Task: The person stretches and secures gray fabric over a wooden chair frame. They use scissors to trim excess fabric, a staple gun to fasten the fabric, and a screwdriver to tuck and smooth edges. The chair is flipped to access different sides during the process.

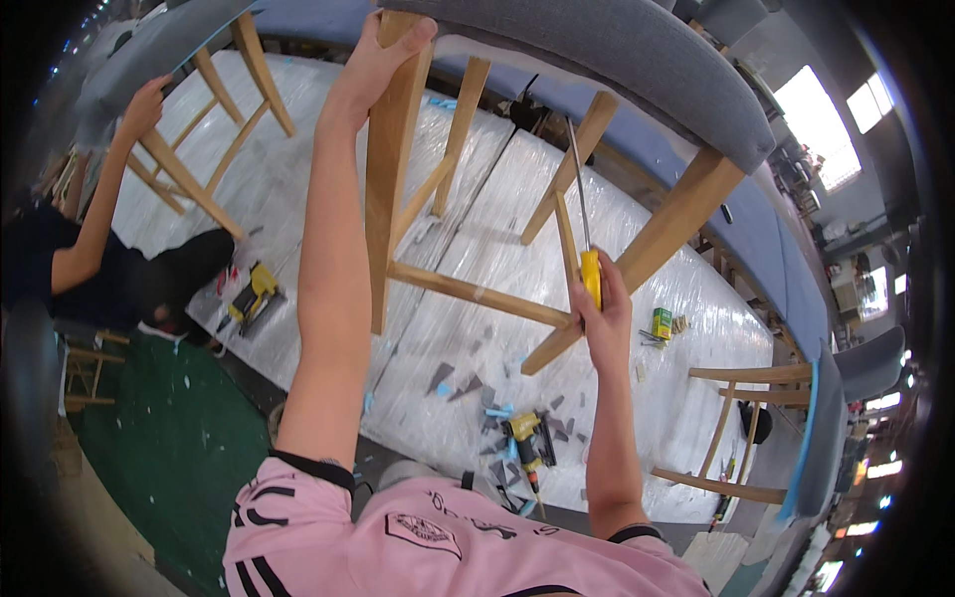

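A chair with a grey padded seat (617, 60) and pale wooden legs stands in front of me over the wrapped table. My left hand (388, 62) is closed round the upper part of its near left leg (390, 189). In my right hand (607, 313) is a screwdriver (592, 277), gripped by its yellow handle, with the long thin shaft pointing up toward the underside of the seat. That hand is beside the chair's lower crossbar (477, 291) and right leg (676, 224). Whether the screwdriver's tip touches anything, I cannot tell.
A yellow nail gun (527, 440) lies on the plastic-wrapped table (438, 368) among grey scraps; another nail gun (254, 297) lies further left. A small green box (662, 320) sits to the right. At left a co-worker (90, 249) holds another chair (189, 119). One more chair (811, 438) rests at right.
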Available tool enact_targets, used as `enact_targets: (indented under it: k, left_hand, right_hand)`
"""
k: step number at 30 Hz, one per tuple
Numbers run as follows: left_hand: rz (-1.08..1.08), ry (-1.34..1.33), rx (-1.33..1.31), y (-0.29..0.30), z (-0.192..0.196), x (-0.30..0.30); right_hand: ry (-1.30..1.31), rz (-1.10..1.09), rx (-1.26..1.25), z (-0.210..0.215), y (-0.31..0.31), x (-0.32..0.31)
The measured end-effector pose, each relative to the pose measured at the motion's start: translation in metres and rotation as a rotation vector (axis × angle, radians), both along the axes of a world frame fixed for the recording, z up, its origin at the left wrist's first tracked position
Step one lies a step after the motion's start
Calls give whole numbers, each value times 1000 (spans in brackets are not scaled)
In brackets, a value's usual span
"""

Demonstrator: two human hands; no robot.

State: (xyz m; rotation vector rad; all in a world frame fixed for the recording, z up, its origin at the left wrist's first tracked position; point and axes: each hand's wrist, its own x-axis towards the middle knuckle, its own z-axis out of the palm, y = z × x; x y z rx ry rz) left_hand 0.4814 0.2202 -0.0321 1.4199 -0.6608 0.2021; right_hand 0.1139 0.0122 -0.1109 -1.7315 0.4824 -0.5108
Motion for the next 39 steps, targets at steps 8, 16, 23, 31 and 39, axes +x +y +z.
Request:
enact_targets:
  k: [8,16,23,31,39]
  left_hand:
    - [-447,251,-64,-64,41,34]
    - [-321,147,-84,-108,51,68]
    - [-405,198,-106,-132,58,103]
    - [-321,198,-46,-133,59,105]
    - [-357,255,-117,-128,54,103]
  right_hand:
    - [-61,-197,-136,-16,-69,147]
    - [-32,-508,-839,-6,-149,274]
    - [-55,-484,-902,-9,-202,346]
    - [-102,-421,-853,-43,-206,356]
    - [-48,-375,-743,-35,-189,346]
